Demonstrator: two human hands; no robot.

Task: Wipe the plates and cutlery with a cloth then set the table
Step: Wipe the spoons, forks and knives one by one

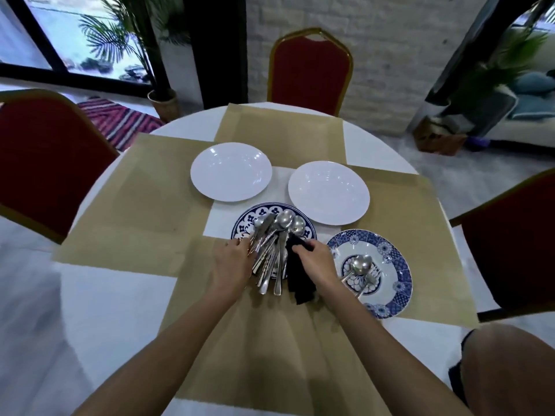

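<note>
Bare forearms reach in: the left hand grips a fanned bundle of steel cutlery above the dark-blue patterned plate, while the right hand pinches a black cloth. The loosely fanned handles could slip and clatter onto the plate.

The cutlery pile covers most of the blue patterned plate at centre; left-hand fingertips vanish behind it.
</note>
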